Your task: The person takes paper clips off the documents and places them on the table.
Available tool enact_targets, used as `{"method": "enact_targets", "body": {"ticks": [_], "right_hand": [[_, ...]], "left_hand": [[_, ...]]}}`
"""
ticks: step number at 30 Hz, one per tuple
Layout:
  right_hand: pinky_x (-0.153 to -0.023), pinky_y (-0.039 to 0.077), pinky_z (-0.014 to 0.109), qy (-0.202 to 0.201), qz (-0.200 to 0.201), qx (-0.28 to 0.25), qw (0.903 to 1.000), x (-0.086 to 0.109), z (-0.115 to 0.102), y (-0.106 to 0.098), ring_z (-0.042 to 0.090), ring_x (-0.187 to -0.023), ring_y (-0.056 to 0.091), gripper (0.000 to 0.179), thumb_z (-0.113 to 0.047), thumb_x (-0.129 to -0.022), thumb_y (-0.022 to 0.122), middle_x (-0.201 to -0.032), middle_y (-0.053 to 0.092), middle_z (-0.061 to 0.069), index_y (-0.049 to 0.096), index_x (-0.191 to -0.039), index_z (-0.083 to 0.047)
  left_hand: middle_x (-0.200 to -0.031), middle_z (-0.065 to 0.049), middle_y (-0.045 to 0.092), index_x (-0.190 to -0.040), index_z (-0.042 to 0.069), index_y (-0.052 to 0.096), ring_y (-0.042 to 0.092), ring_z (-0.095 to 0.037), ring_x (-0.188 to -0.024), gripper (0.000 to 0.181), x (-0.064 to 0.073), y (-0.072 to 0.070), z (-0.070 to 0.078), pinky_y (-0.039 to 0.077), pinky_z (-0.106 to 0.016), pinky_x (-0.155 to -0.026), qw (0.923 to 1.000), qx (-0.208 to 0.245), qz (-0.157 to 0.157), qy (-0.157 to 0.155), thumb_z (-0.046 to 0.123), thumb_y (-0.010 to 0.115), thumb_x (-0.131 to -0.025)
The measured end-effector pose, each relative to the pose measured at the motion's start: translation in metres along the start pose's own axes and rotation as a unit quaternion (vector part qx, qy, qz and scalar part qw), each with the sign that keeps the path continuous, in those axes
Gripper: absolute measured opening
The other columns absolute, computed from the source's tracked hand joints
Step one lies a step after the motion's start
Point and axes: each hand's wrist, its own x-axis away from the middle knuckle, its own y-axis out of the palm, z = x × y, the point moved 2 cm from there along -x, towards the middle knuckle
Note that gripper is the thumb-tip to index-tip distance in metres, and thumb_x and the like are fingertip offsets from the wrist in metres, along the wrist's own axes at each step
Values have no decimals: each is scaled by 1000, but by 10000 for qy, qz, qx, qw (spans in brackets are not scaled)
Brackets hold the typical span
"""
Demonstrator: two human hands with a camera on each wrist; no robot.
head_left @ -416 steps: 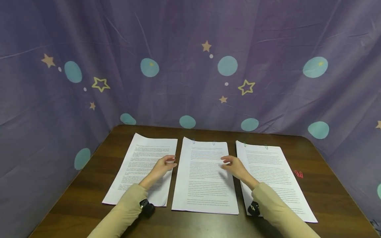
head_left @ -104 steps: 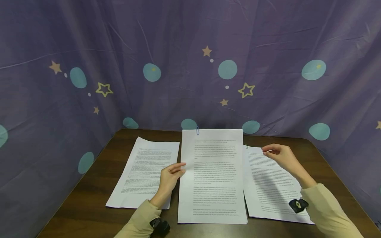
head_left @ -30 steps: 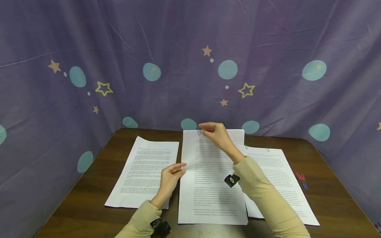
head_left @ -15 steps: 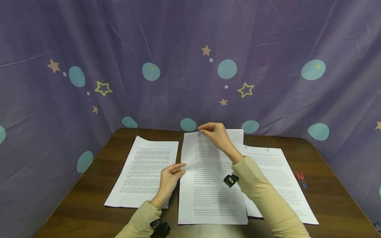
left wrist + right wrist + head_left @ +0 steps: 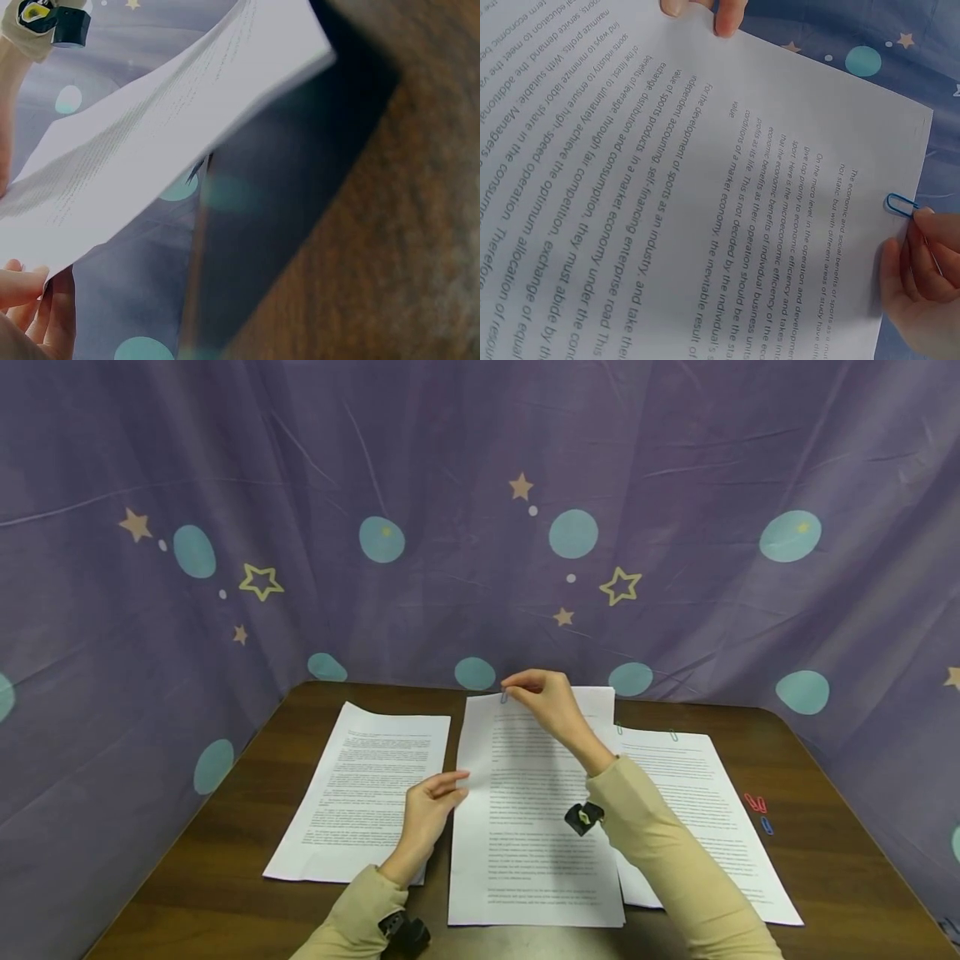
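My left hand (image 5: 427, 810) pinches the left edge of a stack of printed paper (image 5: 540, 877), raised off the table in the middle. In the left wrist view the thumb and fingers (image 5: 56, 315) are on either side of the sheets. At the stack's top edge, my right hand (image 5: 551, 706) pinches a blue paper clip (image 5: 503, 698). The right wrist view shows the clip's loop (image 5: 898, 202) over the front sheet, its other end between thumb and fingers (image 5: 926, 262). The left hand's fingertips (image 5: 729, 16) show at the paper's edge there.
Another paper stack (image 5: 352, 793) lies at left, and one at right (image 5: 720, 827) with green paper clips (image 5: 673, 736) on its top edge. Red paper clips (image 5: 752, 802) and a blue one (image 5: 767, 826) lie at the right. A patterned curtain (image 5: 465, 593) hangs behind the table.
The middle stack has been lifted from the table, and a second blue clip has gone from its top edge to beside the red ones. My right hand has come to the remaining clip.
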Motion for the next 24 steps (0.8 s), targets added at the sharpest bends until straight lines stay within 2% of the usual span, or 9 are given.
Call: {"method": "enact_targets", "body": {"ticks": [12, 19, 24], "right_hand": [[-71, 49, 28, 415, 74, -355, 9985, 2, 4, -3, 17, -80, 60, 14, -8, -82, 62, -91, 67, 12, 68, -92, -1], [-75, 49, 29, 710, 1, -824, 9941, 4, 8, -7, 16, -80, 61, 19, -9, -82, 61, -95, 65, 13, 66, -97, 0], [-76, 49, 28, 777, -15, -1418, 9868, 6, 11, -13, 16, -79, 63, 22, -10, -82, 62, -96, 64, 17, 65, -100, 3]], "left_hand": [[-88, -13, 67, -95, 1, 67, 60, -14, -78, 22, 1, 0, 0, 48, -19, -66, 10000, 23, -2, -10, -3, 65, -74], [-88, -13, 67, -95, 1, 67, 60, -13, -78, 22, 0, 1, -3, 48, -19, -66, 10000, 12, -9, -74, -3, 65, -74], [-88, -12, 67, -95, 1, 67, 60, -14, -78, 22, -1, 1, -5, 48, -19, -66, 9999, -42, -56, -87, -2, 65, -74]]}}
